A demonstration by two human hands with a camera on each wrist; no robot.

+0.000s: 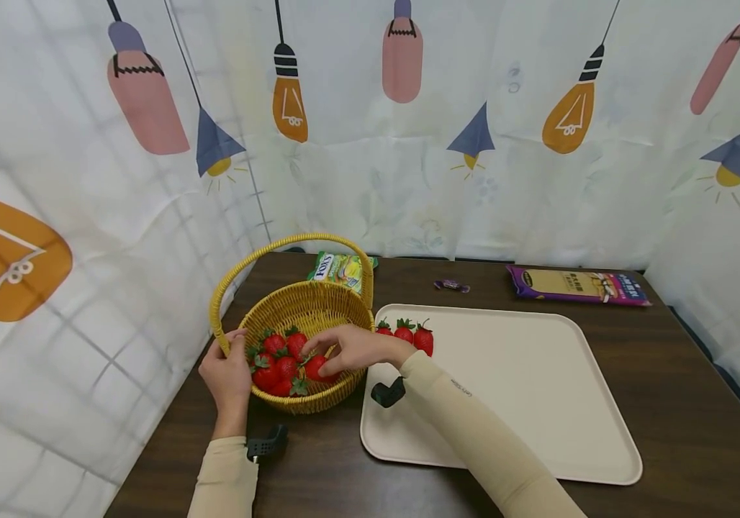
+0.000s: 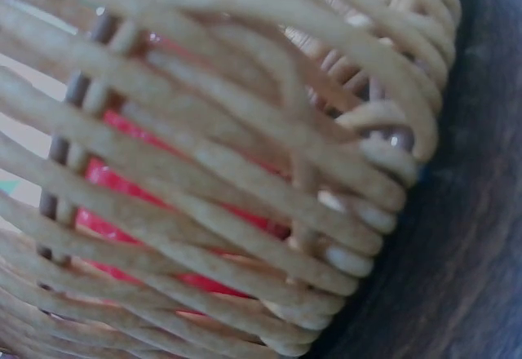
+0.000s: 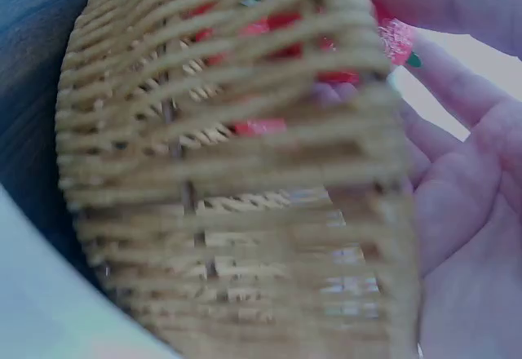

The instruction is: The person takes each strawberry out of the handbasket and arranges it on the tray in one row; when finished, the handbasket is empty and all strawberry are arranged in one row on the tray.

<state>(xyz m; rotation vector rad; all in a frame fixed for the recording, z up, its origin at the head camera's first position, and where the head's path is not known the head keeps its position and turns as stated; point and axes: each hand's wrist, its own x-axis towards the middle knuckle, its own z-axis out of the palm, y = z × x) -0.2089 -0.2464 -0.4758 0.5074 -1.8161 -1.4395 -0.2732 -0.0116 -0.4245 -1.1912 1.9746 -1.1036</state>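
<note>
A yellow wicker basket (image 1: 312, 293) with a tall arched handle stands on the left of the table, tilted toward me. Several red strawberries (image 1: 266, 374) with green leaves lie in it. My left hand (image 1: 226, 378) grips the basket's left rim where the handle meets it. Reaching over the right side of the rim, my right hand (image 1: 360, 345) pinches one strawberry (image 1: 315, 369) between thumb and fingers. In the right wrist view, the woven wall (image 3: 245, 171) covers part of that hand. Red fruit (image 2: 122, 192) shows through the weave in the left wrist view.
Right of the basket lies a cream tray (image 1: 506, 388) with 3 strawberries (image 1: 404, 331) at its far left corner. Behind are a green candy bag (image 1: 340, 271), a small purple-wrapped candy (image 1: 452, 285) and a long purple snack pack (image 1: 577, 285). A patterned curtain hangs behind the table.
</note>
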